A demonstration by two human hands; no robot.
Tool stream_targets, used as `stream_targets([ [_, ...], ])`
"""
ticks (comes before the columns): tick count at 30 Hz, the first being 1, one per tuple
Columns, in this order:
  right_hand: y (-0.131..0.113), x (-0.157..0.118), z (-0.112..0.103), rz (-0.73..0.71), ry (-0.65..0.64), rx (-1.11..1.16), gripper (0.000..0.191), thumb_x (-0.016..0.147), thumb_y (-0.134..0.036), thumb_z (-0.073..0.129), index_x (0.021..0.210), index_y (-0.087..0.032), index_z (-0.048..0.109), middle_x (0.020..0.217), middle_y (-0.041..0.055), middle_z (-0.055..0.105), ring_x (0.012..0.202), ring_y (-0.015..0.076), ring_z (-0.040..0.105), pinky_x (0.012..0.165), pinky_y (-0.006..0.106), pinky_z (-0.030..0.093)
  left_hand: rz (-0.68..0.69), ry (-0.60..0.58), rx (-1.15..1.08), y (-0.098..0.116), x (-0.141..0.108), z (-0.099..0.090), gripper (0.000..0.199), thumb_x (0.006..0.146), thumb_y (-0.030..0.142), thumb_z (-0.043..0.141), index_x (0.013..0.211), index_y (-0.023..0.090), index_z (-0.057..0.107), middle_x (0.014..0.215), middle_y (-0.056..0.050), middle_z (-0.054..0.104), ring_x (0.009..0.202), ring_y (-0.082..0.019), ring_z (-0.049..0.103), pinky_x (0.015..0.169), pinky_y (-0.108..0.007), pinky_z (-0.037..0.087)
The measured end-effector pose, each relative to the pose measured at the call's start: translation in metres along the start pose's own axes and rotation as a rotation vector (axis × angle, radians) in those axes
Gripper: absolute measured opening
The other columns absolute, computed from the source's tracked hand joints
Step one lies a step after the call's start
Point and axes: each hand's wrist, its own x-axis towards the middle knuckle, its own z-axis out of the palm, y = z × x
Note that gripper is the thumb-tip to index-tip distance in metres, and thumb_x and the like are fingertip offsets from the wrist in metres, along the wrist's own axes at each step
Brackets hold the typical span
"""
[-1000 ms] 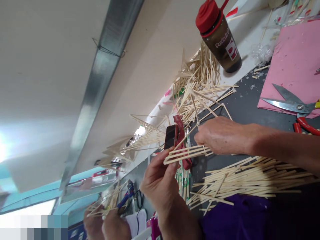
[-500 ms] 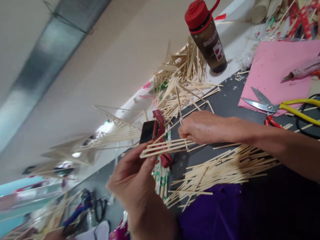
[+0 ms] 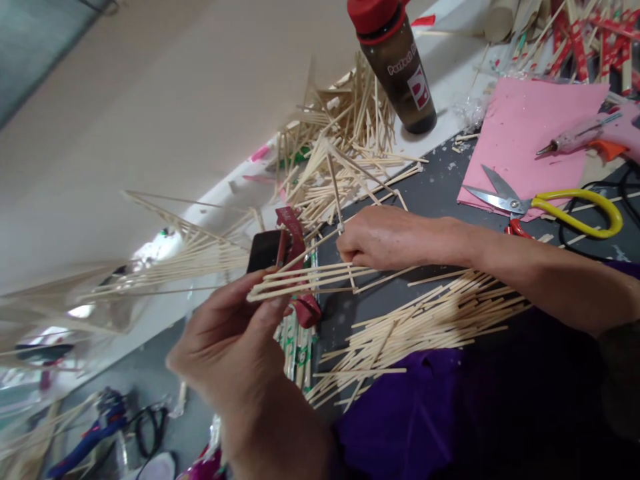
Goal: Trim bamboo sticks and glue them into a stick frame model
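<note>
My left hand pinches the pointed end of a frame of thin wooden sticks, with several sticks fanning out to the right from the joint. At the frame's other end my right hand is closed, its fingers curled against the sticks and mostly hidden from view. A short cross stick joins the long ones just below that hand. Under the frame, loose sticks lie in a spread heap beside a purple cloth. Behind the left fingers is a dark phone-like object.
Scissors with yellow handles lie open by pink paper, near a pink glue gun. A red-lidded bottle stands behind. Stick structures fill the left; blue-handled pliers lie lower left.
The whole view has shifted, so hands, frame and table things sit further left and slightly higher in the picture. Both hands keep their hold, with little change between them.
</note>
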Motion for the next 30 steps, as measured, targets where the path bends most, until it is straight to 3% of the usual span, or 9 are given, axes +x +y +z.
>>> stream_targets([
  [7, -0.0037, -0.0023, -0.0026, 0.004, -0.012, -0.135, 0.029, 0.089, -0.008, 0.046, 0.089, -0.013, 0.075, 0.089, 0.0077, 0.070, 0.075, 0.0154, 0.052, 0.068, 0.030, 0.031, -0.022, -0.016, -0.048, 0.0032, -0.0011, 0.0023, 0.033, 0.050, 0.016, 0.087, 0.082, 0.017, 0.078, 0.076, -0.002, 0.078, 0.066, -0.017, 0.073, 0.067, -0.032, 0.063],
  [14, -0.0023, -0.0007, -0.0008, 0.011, -0.002, -0.117, 0.029, 0.087, -0.007, 0.049, 0.093, -0.012, 0.076, 0.091, 0.0093, 0.071, 0.075, 0.0154, 0.053, 0.068, 0.030, 0.032, -0.028, -0.026, 0.010, 0.0015, -0.0012, 0.0007, 0.035, 0.050, 0.026, 0.089, 0.083, 0.019, 0.078, 0.078, -0.002, 0.078, 0.071, -0.022, 0.075, 0.069, -0.038, 0.064],
  [30, -0.0068, -0.0017, -0.0023, 0.045, -0.049, -0.160, 0.030, 0.090, -0.008, 0.048, 0.101, -0.010, 0.075, 0.103, 0.0125, 0.072, 0.082, 0.0151, 0.051, 0.069, 0.031, 0.029, -0.042, -0.082, -0.099, -0.0010, -0.0005, -0.0033, 0.033, 0.056, 0.018, 0.090, 0.087, 0.018, 0.079, 0.078, -0.002, 0.078, 0.063, -0.013, 0.071, 0.064, -0.025, 0.060],
])
